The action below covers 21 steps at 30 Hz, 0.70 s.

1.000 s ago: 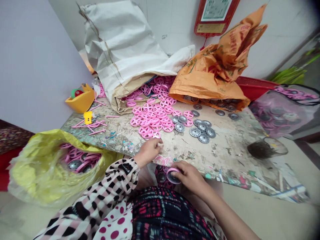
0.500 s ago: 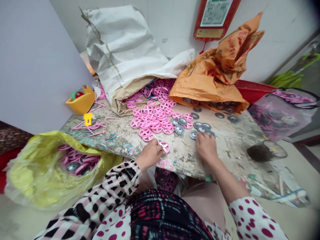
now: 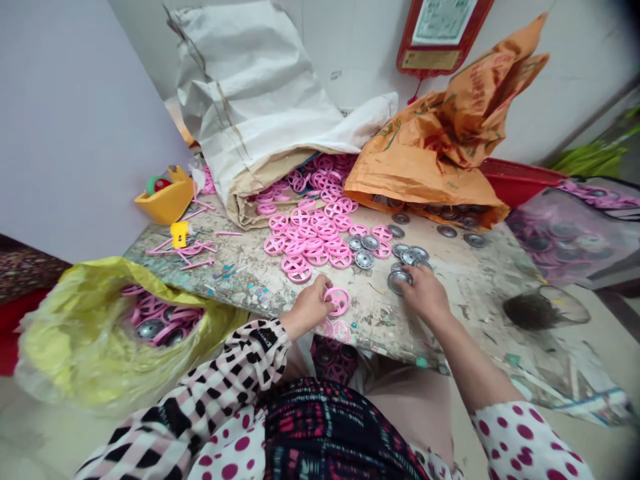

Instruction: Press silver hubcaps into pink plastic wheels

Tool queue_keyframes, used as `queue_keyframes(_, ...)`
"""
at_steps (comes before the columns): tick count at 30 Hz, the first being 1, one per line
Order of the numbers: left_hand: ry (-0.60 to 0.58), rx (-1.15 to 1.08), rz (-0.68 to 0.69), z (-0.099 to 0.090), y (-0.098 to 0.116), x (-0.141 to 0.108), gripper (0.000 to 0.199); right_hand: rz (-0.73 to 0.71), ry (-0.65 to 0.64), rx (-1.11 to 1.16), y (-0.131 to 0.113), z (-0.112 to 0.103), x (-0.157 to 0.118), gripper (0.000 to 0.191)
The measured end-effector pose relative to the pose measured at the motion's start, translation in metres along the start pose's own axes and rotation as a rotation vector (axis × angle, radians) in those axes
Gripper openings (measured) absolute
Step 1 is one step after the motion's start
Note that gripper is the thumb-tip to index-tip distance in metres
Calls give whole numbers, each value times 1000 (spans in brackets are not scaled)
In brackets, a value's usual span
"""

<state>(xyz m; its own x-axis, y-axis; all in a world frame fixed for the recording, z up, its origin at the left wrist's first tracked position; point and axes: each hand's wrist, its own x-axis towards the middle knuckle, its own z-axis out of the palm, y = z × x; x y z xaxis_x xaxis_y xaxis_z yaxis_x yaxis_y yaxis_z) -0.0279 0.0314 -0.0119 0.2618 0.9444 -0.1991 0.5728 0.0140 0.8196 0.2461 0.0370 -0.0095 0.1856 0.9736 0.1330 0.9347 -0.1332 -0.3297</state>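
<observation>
Between the fingers of my left hand (image 3: 311,308) is a pink spoked plastic wheel (image 3: 338,302), held near the table's front edge. My right hand (image 3: 425,291) grips a grey plastic disc (image 3: 399,281) at its rim, beside a small group of grey discs (image 3: 409,256). A heap of pink wheels (image 3: 313,237) spreads across the middle of the table. Another grey disc (image 3: 364,259) lies at the heap's right side, among pink rings.
A white sack (image 3: 265,87) spills pink wheels at the back. The orange bag (image 3: 425,167) holds grey discs. Left are a yellow tape dispenser (image 3: 167,200), pink sticks (image 3: 193,252) and a yellow bag (image 3: 65,333) of parts. A dark mesh cup (image 3: 530,309) lies right.
My right hand has drawn a grey disc slightly toward me from the group. My left hand still holds the pink wheel. The whole view has shifted a little.
</observation>
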Motion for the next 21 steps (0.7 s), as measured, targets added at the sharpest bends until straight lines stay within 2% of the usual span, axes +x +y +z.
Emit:
queue_keyframes(2,-41,-311,-106,4,2,-2,35,130,15,300,-5,-3,-9,33)
queue_keyframes(4,-132,-626,-203,7,6,-4,32,201,-24,680,-21,-3,-22,35)
queue_keyframes(6,-241,-853,-248,9,11,-7,31,165,-66,967,-46,-1,-39,40)
queue_keyframes(7,-292,-935,-248,10,13,-9,32,131,-41,1010,-59,1,-49,38)
queue_keyframes(10,-377,-1098,-207,13,18,-17,40,1,90,826,-89,10,-74,26)
queue_keyframes(12,-385,-1123,-169,16,19,-21,43,-86,165,682,-98,14,-85,23)
queue_keyframes(14,-377,-1096,-139,18,18,-24,45,-119,204,638,-97,16,-90,26)
queue_keyframes(15,-376,-1080,-125,18,18,-25,45,-110,192,651,-95,15,-90,30)
queue_keyframes(17,-358,-1063,-94,19,19,-26,46,-79,82,715,-90,11,-89,38)
queue_keyframes(19,-328,-1038,-61,21,21,-26,47,-63,-58,783,-87,7,-87,36)
queue_keyframes(21,-304,-999,-49,23,24,-26,47,-44,-115,830,-86,5,-88,28)
